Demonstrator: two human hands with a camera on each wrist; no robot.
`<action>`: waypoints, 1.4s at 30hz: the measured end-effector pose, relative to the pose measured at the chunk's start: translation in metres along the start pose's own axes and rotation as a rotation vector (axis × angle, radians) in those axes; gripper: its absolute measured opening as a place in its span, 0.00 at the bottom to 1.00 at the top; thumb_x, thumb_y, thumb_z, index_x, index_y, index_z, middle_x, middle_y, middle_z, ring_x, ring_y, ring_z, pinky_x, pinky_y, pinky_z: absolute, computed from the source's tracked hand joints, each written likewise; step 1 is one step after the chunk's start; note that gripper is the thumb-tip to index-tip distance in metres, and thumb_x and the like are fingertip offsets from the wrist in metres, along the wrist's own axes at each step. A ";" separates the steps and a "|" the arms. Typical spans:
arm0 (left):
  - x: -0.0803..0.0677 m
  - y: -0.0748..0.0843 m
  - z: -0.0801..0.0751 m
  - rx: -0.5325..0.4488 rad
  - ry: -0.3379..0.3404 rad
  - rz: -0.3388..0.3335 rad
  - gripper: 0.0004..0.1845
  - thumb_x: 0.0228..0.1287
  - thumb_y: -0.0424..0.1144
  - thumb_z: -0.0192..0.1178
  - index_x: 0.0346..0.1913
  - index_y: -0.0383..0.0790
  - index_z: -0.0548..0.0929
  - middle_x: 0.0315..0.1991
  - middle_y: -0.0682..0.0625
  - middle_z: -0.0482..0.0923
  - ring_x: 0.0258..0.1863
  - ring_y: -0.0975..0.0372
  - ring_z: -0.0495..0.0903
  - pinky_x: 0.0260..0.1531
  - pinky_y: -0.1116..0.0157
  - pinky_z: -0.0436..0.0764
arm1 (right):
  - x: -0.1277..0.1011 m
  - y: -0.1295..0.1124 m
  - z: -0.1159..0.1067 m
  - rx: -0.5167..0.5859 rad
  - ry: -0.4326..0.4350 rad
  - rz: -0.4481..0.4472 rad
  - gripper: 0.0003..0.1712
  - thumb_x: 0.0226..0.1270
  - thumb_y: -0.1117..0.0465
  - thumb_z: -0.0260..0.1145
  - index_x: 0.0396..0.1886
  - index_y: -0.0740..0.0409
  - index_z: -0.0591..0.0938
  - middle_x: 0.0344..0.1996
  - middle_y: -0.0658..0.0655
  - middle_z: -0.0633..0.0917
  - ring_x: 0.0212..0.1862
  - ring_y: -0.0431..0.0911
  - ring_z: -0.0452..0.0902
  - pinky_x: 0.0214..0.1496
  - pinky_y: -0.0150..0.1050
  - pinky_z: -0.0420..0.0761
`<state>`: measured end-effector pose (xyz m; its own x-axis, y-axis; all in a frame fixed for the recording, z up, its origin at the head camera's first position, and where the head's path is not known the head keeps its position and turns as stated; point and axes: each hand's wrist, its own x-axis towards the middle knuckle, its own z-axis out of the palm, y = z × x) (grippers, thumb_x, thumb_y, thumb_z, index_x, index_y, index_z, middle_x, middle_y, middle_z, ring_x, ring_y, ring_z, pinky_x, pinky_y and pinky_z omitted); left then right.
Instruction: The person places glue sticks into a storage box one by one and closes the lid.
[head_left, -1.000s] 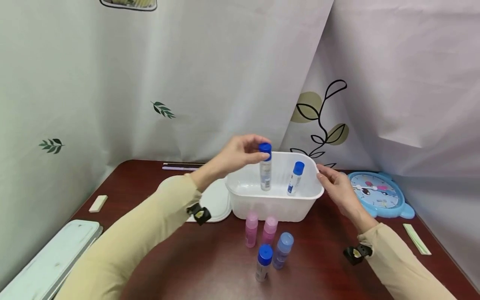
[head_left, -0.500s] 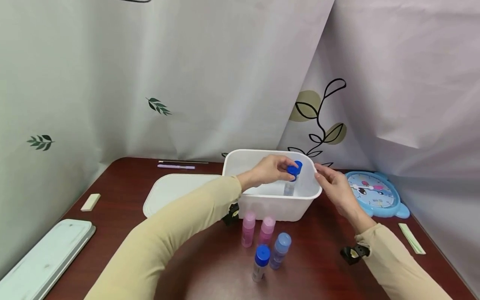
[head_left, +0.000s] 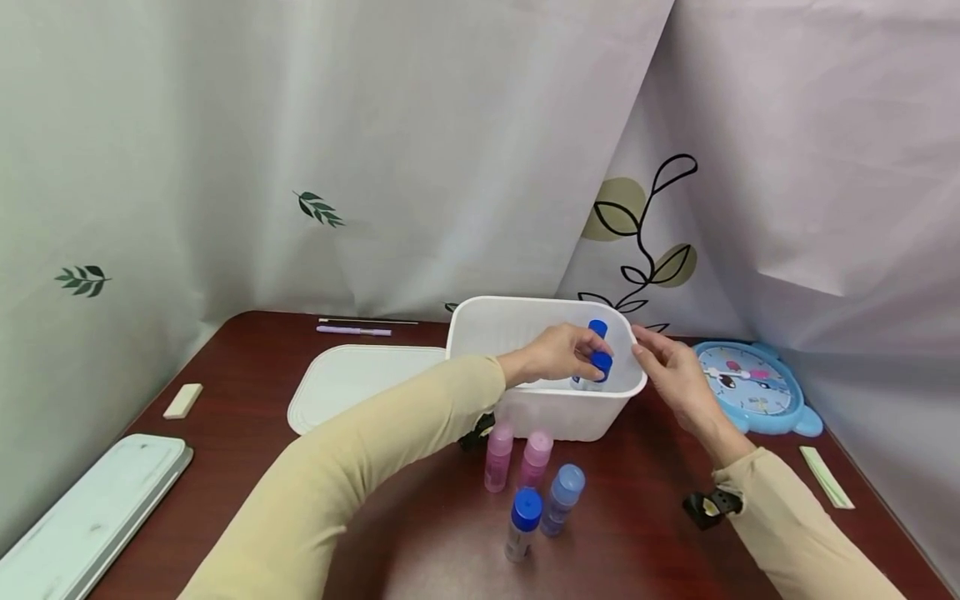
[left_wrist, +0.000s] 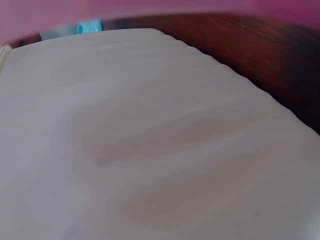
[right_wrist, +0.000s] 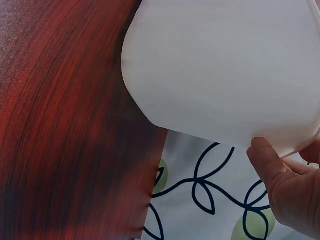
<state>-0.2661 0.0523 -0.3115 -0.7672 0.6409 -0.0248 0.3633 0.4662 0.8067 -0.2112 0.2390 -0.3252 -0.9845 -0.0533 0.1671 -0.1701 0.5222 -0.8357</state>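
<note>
My left hand (head_left: 557, 355) reaches over the front rim of a white plastic tub (head_left: 558, 417) and pinches the blue cap of a glue stick (head_left: 602, 362) inside, near the right end. Behind it stands a second blue-capped glue stick (head_left: 597, 327). With my right hand (head_left: 673, 373) I hold the tub's right rim; in the right wrist view the thumb (right_wrist: 262, 150) lies against the outer wall. Before the tub stand two pink glue sticks (head_left: 498, 458), a light-blue one (head_left: 562, 500) and a clear one with a dark-blue cap (head_left: 523, 523). The tub's wall fills the left wrist view.
A white lid (head_left: 360, 379) lies left of the tub, with a purple pen (head_left: 352, 331) behind it. A blue clock (head_left: 753, 387) and a pale green strip (head_left: 825, 477) lie at right. At left are an eraser-like block (head_left: 183, 401) and a pale case (head_left: 97, 508).
My left hand has carried the glue stick rightward and down into the tub, beside the one standing there. The right hand stays at the rim.
</note>
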 end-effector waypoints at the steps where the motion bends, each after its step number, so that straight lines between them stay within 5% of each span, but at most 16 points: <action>1: 0.000 0.000 0.000 0.009 -0.006 0.000 0.20 0.56 0.31 0.67 0.53 0.38 0.80 0.48 0.44 0.83 0.47 0.60 0.82 0.45 0.75 0.79 | 0.000 0.000 0.000 -0.003 0.002 0.000 0.28 0.75 0.57 0.49 0.67 0.69 0.63 0.61 0.71 0.71 0.54 0.50 0.74 0.44 0.17 0.73; 9: -0.025 0.009 -0.023 0.009 -0.080 0.049 0.27 0.61 0.37 0.63 0.64 0.38 0.71 0.59 0.44 0.75 0.56 0.58 0.77 0.51 0.73 0.77 | -0.001 0.000 0.001 -0.010 0.005 0.009 0.28 0.75 0.56 0.49 0.69 0.68 0.62 0.62 0.71 0.70 0.58 0.59 0.72 0.50 0.24 0.76; 16: -0.096 0.005 -0.052 -0.166 -0.033 0.219 0.22 0.61 0.33 0.62 0.58 0.33 0.75 0.54 0.41 0.78 0.55 0.54 0.78 0.52 0.70 0.77 | 0.001 -0.002 0.000 0.007 -0.004 0.003 0.29 0.75 0.58 0.49 0.69 0.69 0.60 0.64 0.72 0.67 0.61 0.61 0.69 0.58 0.43 0.70; 20: -0.134 -0.016 -0.047 -0.260 0.026 0.187 0.21 0.58 0.31 0.64 0.55 0.31 0.77 0.52 0.39 0.80 0.54 0.52 0.78 0.51 0.68 0.78 | 0.002 -0.002 -0.001 -0.013 -0.006 0.014 0.29 0.75 0.57 0.48 0.69 0.68 0.60 0.64 0.72 0.67 0.61 0.62 0.69 0.57 0.46 0.70; 23: -0.149 -0.034 -0.035 -0.346 0.049 0.164 0.20 0.57 0.29 0.65 0.53 0.28 0.77 0.52 0.34 0.78 0.53 0.49 0.78 0.51 0.67 0.79 | 0.001 -0.001 -0.001 -0.027 -0.002 0.016 0.29 0.76 0.57 0.48 0.69 0.68 0.60 0.64 0.71 0.68 0.61 0.61 0.69 0.57 0.45 0.70; 26: -0.157 -0.048 -0.022 -0.389 0.062 0.157 0.21 0.56 0.29 0.65 0.53 0.27 0.76 0.52 0.32 0.77 0.53 0.50 0.78 0.51 0.66 0.79 | 0.000 -0.001 0.000 -0.015 -0.005 0.011 0.29 0.76 0.57 0.48 0.69 0.69 0.60 0.63 0.72 0.68 0.60 0.62 0.70 0.56 0.43 0.72; 33: -0.160 -0.061 -0.008 -0.313 0.086 0.162 0.18 0.55 0.29 0.67 0.50 0.30 0.79 0.44 0.38 0.82 0.44 0.61 0.81 0.45 0.66 0.82 | -0.001 0.000 0.003 0.012 -0.015 0.015 0.29 0.75 0.57 0.48 0.69 0.68 0.59 0.63 0.72 0.68 0.60 0.62 0.70 0.55 0.41 0.72; 37: -0.159 -0.052 -0.019 -0.252 0.095 0.173 0.16 0.56 0.32 0.66 0.49 0.32 0.80 0.39 0.42 0.83 0.41 0.64 0.81 0.43 0.66 0.82 | 0.001 0.002 0.002 0.006 -0.006 0.019 0.29 0.75 0.58 0.48 0.69 0.68 0.60 0.64 0.71 0.68 0.60 0.62 0.70 0.55 0.42 0.71; 42: -0.152 -0.019 -0.052 -0.262 0.146 0.188 0.18 0.58 0.31 0.64 0.51 0.32 0.79 0.37 0.44 0.82 0.37 0.62 0.80 0.39 0.65 0.82 | 0.000 0.001 0.001 0.003 -0.003 0.006 0.28 0.75 0.58 0.49 0.69 0.68 0.61 0.63 0.71 0.69 0.59 0.61 0.72 0.54 0.40 0.73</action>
<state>-0.1840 -0.0857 -0.2919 -0.7740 0.5979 0.2082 0.3720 0.1634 0.9137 -0.2111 0.2386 -0.3263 -0.9855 -0.0527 0.1611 -0.1648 0.5201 -0.8381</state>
